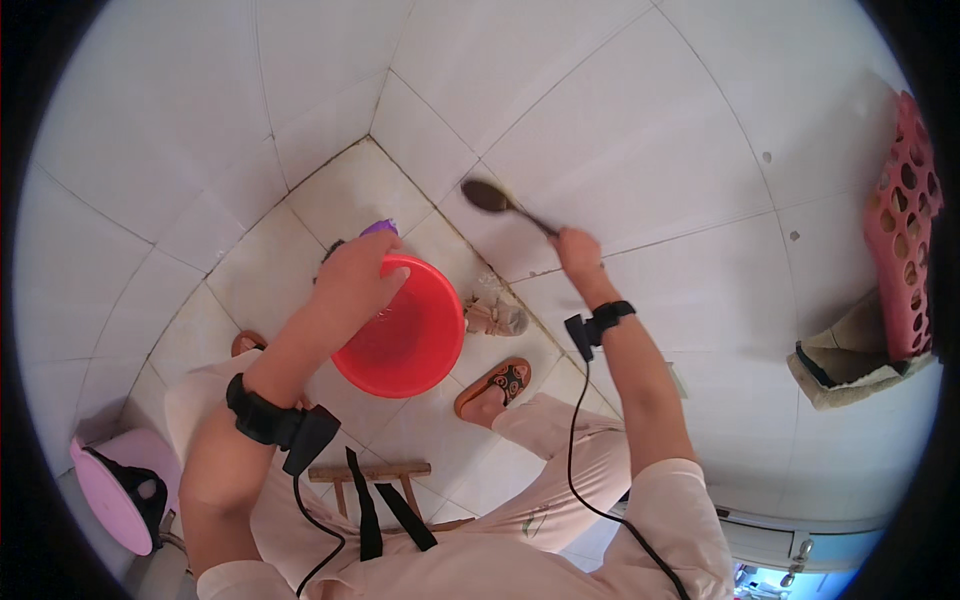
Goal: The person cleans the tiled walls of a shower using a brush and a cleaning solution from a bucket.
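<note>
A red round bucket (392, 345) stands on the tiled floor, with some water visible inside. At its far left rim, my left hand (360, 275) curls over the edge, thumb on the inner side and fingers beyond. Just past those fingertips lies something purple (380, 228), partly covered. A dark item (333, 250) is mostly hidden behind the same hand. Off to the right, my right hand (578, 258) is closed around the thin handle of a dark spoon-shaped tool (486, 196). Its oval head is raised near the wall, slightly blurred, and apart from the bucket.
Beige shoe-like item (497, 318) sits right of the bucket by the wall. A small wooden stool (370, 472) is below me. Pink lidded container (120, 490) stands at left. A pink perforated basket (905, 230) and folded cloth (850, 365) hang on the right wall.
</note>
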Available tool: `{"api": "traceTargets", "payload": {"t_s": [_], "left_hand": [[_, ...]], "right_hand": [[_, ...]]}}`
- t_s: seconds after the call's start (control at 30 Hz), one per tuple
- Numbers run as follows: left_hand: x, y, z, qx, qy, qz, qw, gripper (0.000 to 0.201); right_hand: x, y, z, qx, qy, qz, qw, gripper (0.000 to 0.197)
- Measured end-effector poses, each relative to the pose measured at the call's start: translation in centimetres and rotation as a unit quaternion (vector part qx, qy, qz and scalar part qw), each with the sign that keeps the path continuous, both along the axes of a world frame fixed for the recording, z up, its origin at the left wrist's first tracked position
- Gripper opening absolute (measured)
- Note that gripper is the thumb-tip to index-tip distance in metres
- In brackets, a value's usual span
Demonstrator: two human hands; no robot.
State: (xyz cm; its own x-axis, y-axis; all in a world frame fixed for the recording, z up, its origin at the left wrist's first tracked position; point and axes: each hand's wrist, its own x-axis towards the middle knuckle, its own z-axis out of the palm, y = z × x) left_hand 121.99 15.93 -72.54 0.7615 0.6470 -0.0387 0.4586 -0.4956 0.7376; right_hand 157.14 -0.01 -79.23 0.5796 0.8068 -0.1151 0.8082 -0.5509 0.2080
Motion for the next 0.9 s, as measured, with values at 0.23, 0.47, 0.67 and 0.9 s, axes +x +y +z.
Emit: {"api": "traceTargets", "payload": {"t_s": [0.23,0.47,0.67,0.9], "left_hand": [[-0.9,-0.2,1.1,0.019,-0.024,-0.019,0.999,0.03],[-0.6,-0.6,0.9,0.027,-0.013,-0.014,0.999,0.022],[-1.0,-0.3,0.4,0.008,0.036,-0.024,0.999,0.031],[-2.4,-0.1,1.1,0.023,0.027,-0.01,0.999,0.031]], "right_hand": [[-0.6,0.7,2.8,0.057,-0.039,0.038,0.997,0.03],[-0.9,7.3,6.6,0.22,-0.054,0.031,0.973,0.034],[-1.2,5.3,-7.1,0.001,0.024,0.034,0.999,0.034],[-1.4,11.0,-3.2,0.158,0.205,0.076,0.963,0.026]]}}
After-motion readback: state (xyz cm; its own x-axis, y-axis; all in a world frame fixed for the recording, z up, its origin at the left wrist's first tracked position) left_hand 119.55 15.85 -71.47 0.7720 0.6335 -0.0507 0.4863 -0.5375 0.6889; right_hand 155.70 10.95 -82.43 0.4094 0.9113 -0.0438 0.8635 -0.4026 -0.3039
